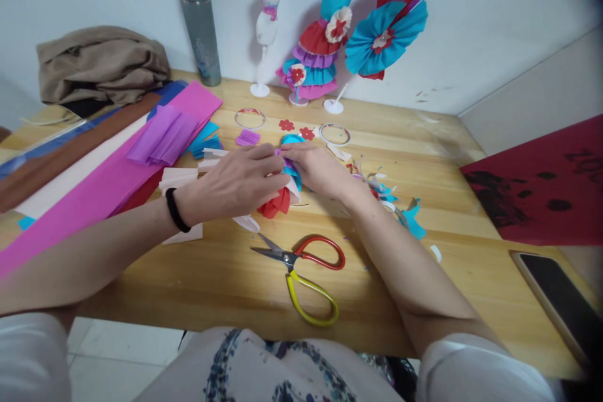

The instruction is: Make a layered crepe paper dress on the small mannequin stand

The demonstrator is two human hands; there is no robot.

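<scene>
My left hand (242, 179), with a black band on the wrist, closes its fingers on ruffled crepe paper near the middle of the table. From the other side my right hand (318, 166) pinches the same bundle, fingers pressed together. Blue, purple and white parts show between the hands, and a red crepe paper piece (274, 204) sticks out below. What lies inside the bundle is covered by my fingers. Scissors (286, 257) with one red and one yellow handle lie spread apart nearer to me, touched by neither hand.
Crepe paper strips (155, 176) lie at left beside a brown cloth (101, 66) and a flask (202, 38). Small mannequins, including a bare white one (266, 31), stand along the wall. Paper scraps (412, 220) and a phone (556, 301) are at right.
</scene>
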